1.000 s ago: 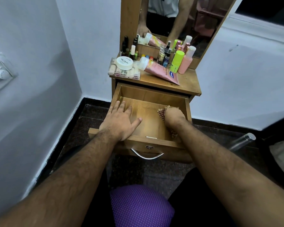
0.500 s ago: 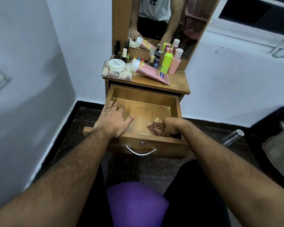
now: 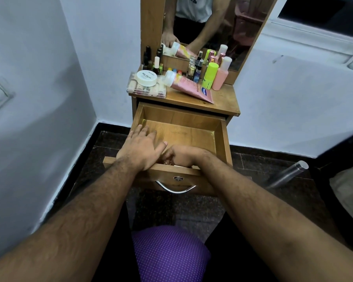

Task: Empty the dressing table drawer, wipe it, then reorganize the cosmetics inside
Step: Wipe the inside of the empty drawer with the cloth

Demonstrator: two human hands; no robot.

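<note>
The wooden drawer (image 3: pixel 222 135) of the dressing table is pulled out, and its bare floor holds nothing but my hands. My left hand (image 3: pixel 141 148) rests flat, fingers spread, on the drawer's front left corner. My right hand (image 3: pixel 183 155) is curled low inside against the front wall, next to my left thumb. It holds the checked cloth, which is almost wholly hidden under the fingers. On the tabletop (image 3: pixel 224 100) are the cosmetics: a pink tube (image 3: pixel 192 87) lying down, a white jar (image 3: pixel 146 77) on a clear box (image 3: pixel 145 89), a green bottle (image 3: pixel 210 75), a pink bottle (image 3: pixel 220 75) and several small bottles.
A mirror (image 3: pixel 212 21) stands behind the cosmetics. White walls close in on the left and right of the table. A purple dotted stool (image 3: pixel 171 253) is under me. A metal tube (image 3: pixel 287 176) lies on the dark floor at right, beside a dark object.
My right hand has dragged the cloth from the drawer's right side along the front wall to the left, up to my left hand. My left hand has stayed on the corner.
</note>
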